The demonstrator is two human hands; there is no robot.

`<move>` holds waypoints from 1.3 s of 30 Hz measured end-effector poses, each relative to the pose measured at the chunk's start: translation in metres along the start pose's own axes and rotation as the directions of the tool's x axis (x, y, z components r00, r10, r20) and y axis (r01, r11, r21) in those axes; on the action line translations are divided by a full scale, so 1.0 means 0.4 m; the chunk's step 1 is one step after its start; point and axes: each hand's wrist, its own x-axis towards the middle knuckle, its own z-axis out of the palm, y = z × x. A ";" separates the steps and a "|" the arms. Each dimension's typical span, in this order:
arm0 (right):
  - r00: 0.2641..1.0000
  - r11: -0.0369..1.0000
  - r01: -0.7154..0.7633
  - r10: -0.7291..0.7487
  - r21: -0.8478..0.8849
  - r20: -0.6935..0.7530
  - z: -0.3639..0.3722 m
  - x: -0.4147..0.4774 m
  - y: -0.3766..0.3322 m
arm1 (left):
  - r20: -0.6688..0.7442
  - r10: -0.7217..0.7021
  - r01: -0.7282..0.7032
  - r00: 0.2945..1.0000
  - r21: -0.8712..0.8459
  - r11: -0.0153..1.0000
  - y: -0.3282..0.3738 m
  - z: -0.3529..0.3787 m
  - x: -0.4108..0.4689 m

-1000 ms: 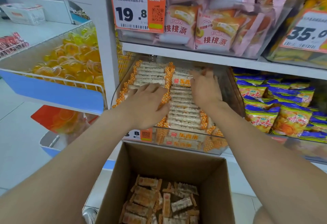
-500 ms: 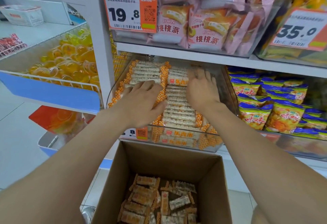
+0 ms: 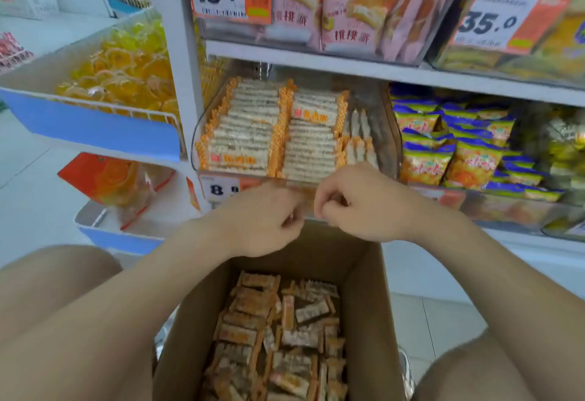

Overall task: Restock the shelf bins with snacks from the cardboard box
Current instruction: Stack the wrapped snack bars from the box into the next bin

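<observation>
Cardboard box (image 3: 364, 305) | below left hand (image 3: 259, 220), right hand (image 3: 364, 207) | curled, apparently empty

Price tag (image 3: 218, 189) half behind left hand (image 3: 262, 220); cardboard box (image 3: 364, 305) partly off-frame.

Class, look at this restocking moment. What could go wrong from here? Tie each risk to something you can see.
1. The stacked bars fill the clear bin nearly to its front edge; more could spill over it.
2. The few upright bars at the right stand with a gap beside them and may topple.
3. The loose bars in the cardboard box lie jumbled, so a handful might go in crooked.
</observation>
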 end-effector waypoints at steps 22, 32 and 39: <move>0.813 0.910 -0.242 0.379 -0.336 0.442 0.666 -0.035 0.259 | 0.492 -0.482 0.535 0.725 0.038 0.844 -0.110 0.843 -0.074; 0.778 0.894 -0.438 0.429 -0.094 0.459 0.868 0.040 0.325 | 0.592 -0.391 0.439 0.705 0.069 0.896 -0.199 0.884 -0.047; 0.805 0.926 -0.362 0.370 -0.109 0.464 0.961 0.016 0.321 | 0.479 -0.318 0.251 0.818 0.201 0.947 -0.204 0.890 -0.065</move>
